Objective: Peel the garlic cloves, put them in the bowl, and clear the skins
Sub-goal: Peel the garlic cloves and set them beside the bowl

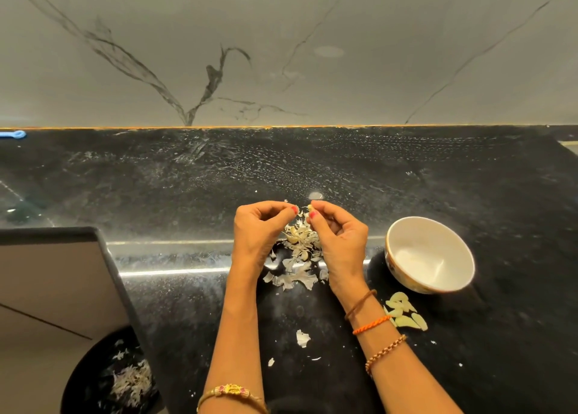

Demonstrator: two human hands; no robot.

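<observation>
My hands are raised over the bench, my right fingers pinching a garlic clove while my left fingers curl close beside. Skins lie beneath; bowl and peeled cloves are off right.

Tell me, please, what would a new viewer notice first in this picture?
First, the two hands at the centre: the left hand and right hand together pinch a garlic clove above a pile of skins. Right of them stands a white bowl, seemingly empty, with peeled cloves on the black counter just before it.
</observation>
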